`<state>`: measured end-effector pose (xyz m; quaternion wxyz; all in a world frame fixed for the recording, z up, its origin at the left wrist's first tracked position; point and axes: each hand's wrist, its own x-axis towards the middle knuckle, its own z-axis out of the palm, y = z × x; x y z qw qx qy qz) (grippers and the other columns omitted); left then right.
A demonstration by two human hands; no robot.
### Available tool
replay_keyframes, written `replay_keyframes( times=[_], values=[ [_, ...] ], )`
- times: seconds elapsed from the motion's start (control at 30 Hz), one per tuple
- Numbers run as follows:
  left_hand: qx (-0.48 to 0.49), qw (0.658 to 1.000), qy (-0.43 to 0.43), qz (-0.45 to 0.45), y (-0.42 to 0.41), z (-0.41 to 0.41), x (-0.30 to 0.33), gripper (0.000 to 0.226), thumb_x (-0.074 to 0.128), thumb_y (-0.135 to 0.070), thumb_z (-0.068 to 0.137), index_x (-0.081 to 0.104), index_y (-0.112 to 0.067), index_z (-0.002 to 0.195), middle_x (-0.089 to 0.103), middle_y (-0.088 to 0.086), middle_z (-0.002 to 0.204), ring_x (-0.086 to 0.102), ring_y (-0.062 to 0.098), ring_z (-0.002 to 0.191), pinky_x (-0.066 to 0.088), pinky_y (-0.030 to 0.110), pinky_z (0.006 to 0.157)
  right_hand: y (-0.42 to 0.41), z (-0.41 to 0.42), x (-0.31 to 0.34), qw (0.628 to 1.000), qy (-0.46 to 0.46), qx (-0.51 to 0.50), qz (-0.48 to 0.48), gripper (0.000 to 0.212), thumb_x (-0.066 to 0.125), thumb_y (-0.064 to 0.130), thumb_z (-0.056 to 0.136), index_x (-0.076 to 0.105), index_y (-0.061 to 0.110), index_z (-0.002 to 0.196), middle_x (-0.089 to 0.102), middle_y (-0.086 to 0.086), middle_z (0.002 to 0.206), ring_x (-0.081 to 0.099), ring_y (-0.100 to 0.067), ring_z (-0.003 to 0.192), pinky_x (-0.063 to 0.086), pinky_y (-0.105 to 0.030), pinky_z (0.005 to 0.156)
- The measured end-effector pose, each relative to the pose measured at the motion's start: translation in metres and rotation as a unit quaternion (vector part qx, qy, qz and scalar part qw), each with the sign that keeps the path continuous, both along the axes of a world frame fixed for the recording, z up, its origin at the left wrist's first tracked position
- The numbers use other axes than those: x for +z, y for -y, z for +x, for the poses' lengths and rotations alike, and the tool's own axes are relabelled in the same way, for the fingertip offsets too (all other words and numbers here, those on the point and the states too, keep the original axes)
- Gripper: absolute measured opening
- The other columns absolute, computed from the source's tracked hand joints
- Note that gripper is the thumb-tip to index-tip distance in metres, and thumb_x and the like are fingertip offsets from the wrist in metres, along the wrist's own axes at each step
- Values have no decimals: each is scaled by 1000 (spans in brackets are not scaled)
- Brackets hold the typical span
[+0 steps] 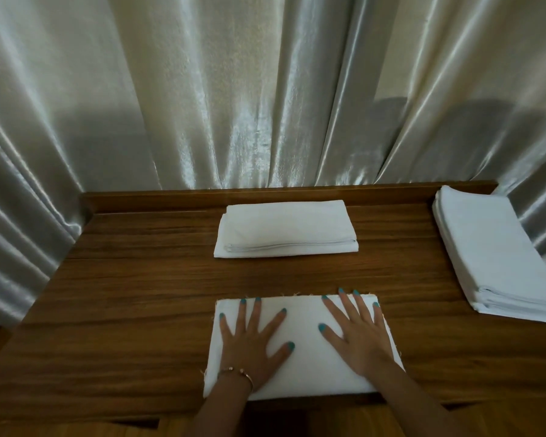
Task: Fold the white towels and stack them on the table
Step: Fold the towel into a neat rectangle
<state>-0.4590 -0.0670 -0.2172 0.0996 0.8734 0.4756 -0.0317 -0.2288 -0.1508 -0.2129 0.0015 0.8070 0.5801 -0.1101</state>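
Observation:
A folded white towel [303,351] lies at the near edge of the wooden table [133,298]. My left hand [252,345] presses flat on its left half, fingers spread and straight. My right hand [355,335] presses flat on its right half, fingertips reaching the towel's far edge. A stack of folded white towels [286,230] sits at the back middle of the table. Another pile of white towels [492,257] lies along the right side of the table, partly over its edge.
A shiny silver curtain [234,89] hangs close behind and around the table. A low wooden rim [158,198] runs along the table's back edge. Bare wood lies between the near towel and the back stack, and on the left.

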Motion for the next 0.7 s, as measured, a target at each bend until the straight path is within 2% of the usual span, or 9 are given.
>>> replay_keyframes(
  times=[0.23, 0.47, 0.53, 0.6, 0.7],
  values=[
    [2, 1000, 4, 17, -25, 9, -3, 67, 1, -86, 73, -21, -64, 133, -16, -5, 159, -21, 25, 144, -26, 58, 103, -25, 11, -4, 1000, 17, 4, 2, 70, -13, 79, 76, -23, 55, 141, -13, 10, 162, -18, -19, 148, -12, -50, 116],
    [-17, 1000, 14, 17, -41, 10, -3, 60, -2, -78, 79, -22, -62, 133, -22, -9, 155, -21, 23, 145, -23, 56, 106, -28, 17, -3, 1000, 8, 16, 5, 68, -6, 76, 81, -21, 52, 143, -16, 10, 161, -20, -17, 147, -12, -49, 118],
    [-23, 999, 11, 20, -44, 2, -3, 54, -2, -68, 86, -25, -57, 134, -17, -8, 158, -18, 19, 146, -16, 51, 113, -22, 24, 0, 999, 9, 32, 5, 67, -5, 76, 83, -19, 52, 144, -15, 11, 161, -22, -13, 146, -11, -46, 118],
    [8, 1000, 10, 14, -48, -12, -3, 55, 2, -63, 89, -22, -52, 137, -13, -8, 159, -14, 15, 146, -7, 45, 117, -11, 31, 2, 1000, 12, 4, -10, 66, -1, 75, 85, -17, 52, 145, -17, 11, 160, -22, -13, 146, -7, -46, 118],
    [147, 988, 39, -9, -45, -31, 1, 72, 17, -73, 85, -10, -46, 146, -8, -9, 158, 4, 27, 147, 15, 47, 117, 3, 23, 7, 988, -32, -148, 23, 74, 25, 74, 88, 0, 43, 151, -7, 4, 163, -7, -30, 148, 14, -51, 117]
  ],
)
